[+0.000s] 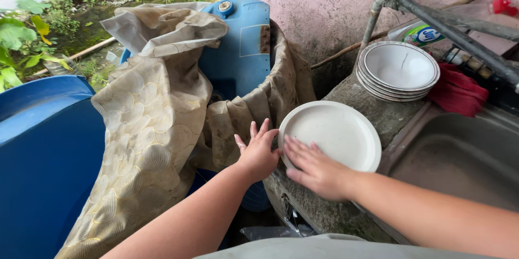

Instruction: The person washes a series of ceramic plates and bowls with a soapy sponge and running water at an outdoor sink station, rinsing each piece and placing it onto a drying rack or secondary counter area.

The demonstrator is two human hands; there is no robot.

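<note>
Hands are meeting at the near-left rim of a round white plate (335, 132), which is lying flat on the rough concrete counter (373, 110) beside a sink basin (459, 161). The left hand (258, 152) is reaching in from the lower left with its fingers spread apart and pointing upward, and its thumb side is touching the left edge of the plate; whether it is gripping that rim cannot be told. The right hand (315, 168) is lying palm down across the near edge of the plate, its fingers held loosely together and extended flat onto the plate surface, not clamped around anything. Behind the plate, a stack of white bowls (399, 70) is sitting farther back on the same counter, well apart from both hands. A red cloth (457, 92) is resting just beside that stack, at the back edge of the sink. A plastic bottle (416, 33) is lying behind the bowls, next to a grey pipe (454, 29) running across the pink wall (324, 5). To the left of the counter, a beige patterned cloth (151, 124) is draping over a blue barrel (240, 48), and a second blue barrel (48, 156) is standing at the far left.
</note>
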